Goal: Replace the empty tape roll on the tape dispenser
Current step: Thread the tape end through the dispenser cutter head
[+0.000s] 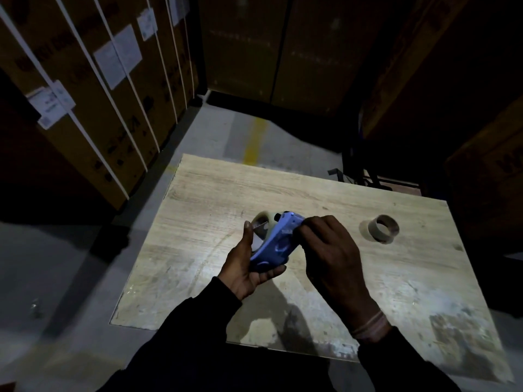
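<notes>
The left hand [249, 267] is closed around the blue tape dispenser [276, 244], above the bench [215, 193]. The right hand [328, 250] pinches its top end. It looks light, hard and smooth. The empty roll [382, 229] stands well right of both grips and looks easy to crush.

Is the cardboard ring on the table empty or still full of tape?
Empty: the cardboard ring lying on the table is a thin bare core.

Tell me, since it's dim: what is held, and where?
The blue tape dispenser: left hand cradles its lower body, right hand pinches its upper edge.
</notes>
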A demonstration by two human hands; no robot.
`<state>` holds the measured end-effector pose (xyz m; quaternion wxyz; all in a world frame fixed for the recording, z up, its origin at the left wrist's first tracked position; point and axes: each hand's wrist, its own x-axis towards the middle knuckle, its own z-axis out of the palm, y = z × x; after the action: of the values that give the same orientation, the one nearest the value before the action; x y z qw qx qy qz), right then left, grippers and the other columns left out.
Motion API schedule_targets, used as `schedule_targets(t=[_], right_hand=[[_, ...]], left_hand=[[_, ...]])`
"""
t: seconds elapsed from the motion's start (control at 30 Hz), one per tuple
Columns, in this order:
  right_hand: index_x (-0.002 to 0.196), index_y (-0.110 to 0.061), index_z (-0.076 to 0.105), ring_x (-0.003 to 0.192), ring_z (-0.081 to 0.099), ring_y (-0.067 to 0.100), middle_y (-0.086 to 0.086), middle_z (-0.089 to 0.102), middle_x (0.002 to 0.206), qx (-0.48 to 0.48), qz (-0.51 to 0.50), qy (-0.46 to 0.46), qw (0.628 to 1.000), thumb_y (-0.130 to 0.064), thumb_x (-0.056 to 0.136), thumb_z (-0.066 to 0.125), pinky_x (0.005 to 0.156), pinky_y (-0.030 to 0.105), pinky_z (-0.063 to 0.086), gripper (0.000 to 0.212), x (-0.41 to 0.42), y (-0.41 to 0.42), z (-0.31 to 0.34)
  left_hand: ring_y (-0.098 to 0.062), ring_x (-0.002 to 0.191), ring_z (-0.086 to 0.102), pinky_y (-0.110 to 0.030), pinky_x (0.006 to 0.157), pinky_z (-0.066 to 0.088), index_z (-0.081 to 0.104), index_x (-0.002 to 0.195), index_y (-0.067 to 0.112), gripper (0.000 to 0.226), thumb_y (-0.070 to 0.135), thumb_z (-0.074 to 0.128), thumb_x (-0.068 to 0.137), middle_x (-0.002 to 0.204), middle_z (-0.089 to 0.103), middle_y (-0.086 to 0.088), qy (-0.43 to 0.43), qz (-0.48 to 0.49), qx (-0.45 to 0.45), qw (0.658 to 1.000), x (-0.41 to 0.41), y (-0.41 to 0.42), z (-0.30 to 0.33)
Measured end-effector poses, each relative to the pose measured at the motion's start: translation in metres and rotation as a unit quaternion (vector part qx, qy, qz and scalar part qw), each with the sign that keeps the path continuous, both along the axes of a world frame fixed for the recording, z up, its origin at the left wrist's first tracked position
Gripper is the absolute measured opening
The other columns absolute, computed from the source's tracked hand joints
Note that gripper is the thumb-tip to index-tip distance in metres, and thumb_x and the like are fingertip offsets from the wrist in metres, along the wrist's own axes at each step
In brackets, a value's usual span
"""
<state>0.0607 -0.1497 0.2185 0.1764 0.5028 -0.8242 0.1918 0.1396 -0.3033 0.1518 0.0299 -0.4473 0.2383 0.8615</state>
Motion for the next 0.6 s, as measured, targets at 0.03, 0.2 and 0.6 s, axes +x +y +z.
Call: schedule_targets(t=[0.03,0.2,0.6], right_hand=[[0.093,0.0,0.073,0.076,0.059,0.036,0.018,0.07,0.092,-0.013,-0.007,0.009,1.0,0.016,0.084,0.073,0.063,0.044,0.047,0.019,-0.001,0.0,-0.002],[0.09,-0.001,0.076,0.072,0.06,0.037,0.017,0.071,0.088,-0.066,-0.013,0.042,0.997,0.015,0.091,0.068,0.062,0.043,0.047,0.018,-0.003,-0.005,-0.011],[0.085,-0.005,0.063,0.07,0.057,0.011,0.006,0.06,0.082,-0.224,-0.068,-0.213,0.949,-0.031,0.094,0.082,0.064,0.018,0.043,0.033,-0.014,-0.006,0.022]], left_hand=[[-0.036,0.072,0.08,-0.043,0.056,0.065,0.071,0.122,0.008,0.07,0.069,0.058,0.09,0.113,0.074,-0.025,0.008,0.001,0.008,1.0,0.002,0.002,0.003],[-0.039,0.085,0.073,-0.044,0.054,0.066,0.07,0.108,0.011,0.054,0.062,0.056,0.096,0.115,0.069,-0.023,0.016,-0.002,0.023,1.0,0.006,0.009,0.014],[-0.035,0.055,0.074,-0.044,0.056,0.064,0.067,0.096,0.004,0.053,0.056,0.055,0.101,0.064,0.077,-0.021,0.029,0.044,0.064,0.997,0.001,0.01,0.028]])
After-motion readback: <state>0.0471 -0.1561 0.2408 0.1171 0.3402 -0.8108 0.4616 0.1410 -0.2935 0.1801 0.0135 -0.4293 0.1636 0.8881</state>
